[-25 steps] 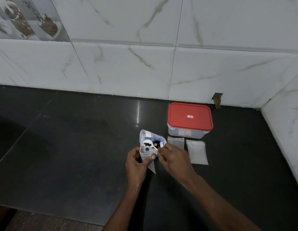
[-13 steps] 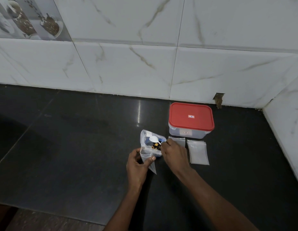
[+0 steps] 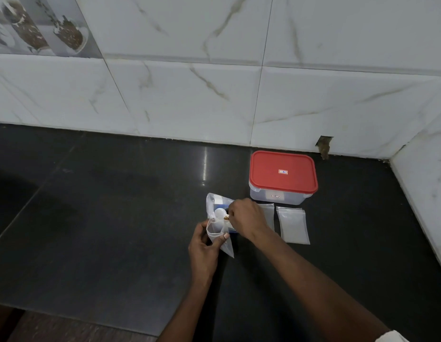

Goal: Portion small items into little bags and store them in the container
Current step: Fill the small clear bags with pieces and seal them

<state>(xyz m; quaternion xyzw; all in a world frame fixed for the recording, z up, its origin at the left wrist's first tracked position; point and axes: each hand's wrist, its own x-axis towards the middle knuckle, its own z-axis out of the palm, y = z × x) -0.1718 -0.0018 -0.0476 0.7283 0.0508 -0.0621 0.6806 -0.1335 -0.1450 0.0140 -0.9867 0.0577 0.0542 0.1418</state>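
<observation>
My left hand (image 3: 202, 245) pinches the mouth of a little clear zip bag (image 3: 223, 244) and holds it up off the black counter. My right hand (image 3: 245, 219) hovers just above and behind it, pinching a small white spoon (image 3: 220, 213) with brownish bits at its tip over the bag's mouth. Behind both lies a larger clear bag (image 3: 212, 199) with mixed small items, partly hidden by my right hand. The clear container with a red lid (image 3: 282, 172) stands closed at the back right.
Two empty little zip bags (image 3: 294, 225) (image 3: 268, 213) lie flat in front of the container. A tiled wall runs along the back, and a side wall (image 3: 424, 193) closes the right. The black counter (image 3: 103, 218) stretches to the left, with its front edge near me.
My right hand raised the spoon out of the larger bag, then brought it down over the little bag's mouth. My left hand kept its hold on the little bag.
</observation>
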